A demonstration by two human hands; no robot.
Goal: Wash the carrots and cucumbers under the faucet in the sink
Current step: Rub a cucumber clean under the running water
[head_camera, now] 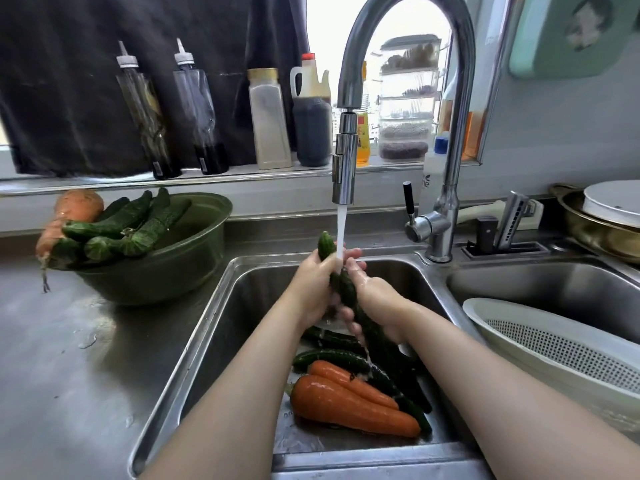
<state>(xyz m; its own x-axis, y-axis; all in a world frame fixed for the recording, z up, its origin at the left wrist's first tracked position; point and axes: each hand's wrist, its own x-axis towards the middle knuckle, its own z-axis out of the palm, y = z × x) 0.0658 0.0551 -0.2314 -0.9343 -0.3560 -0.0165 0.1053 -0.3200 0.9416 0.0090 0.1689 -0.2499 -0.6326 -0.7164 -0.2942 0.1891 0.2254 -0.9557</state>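
**Entry: cucumber (344,289) under faucet (344,168)**

Held tilted over the sink (207,323), in the running stream. Grip of left hand (311,292) and right hand (377,299): fingers curled round the cucumber (both wet). Lying in the sink below: carrots (346,403), more cucumbers (329,358). On the bench (69,358): green bowl (166,275) of vegetables.
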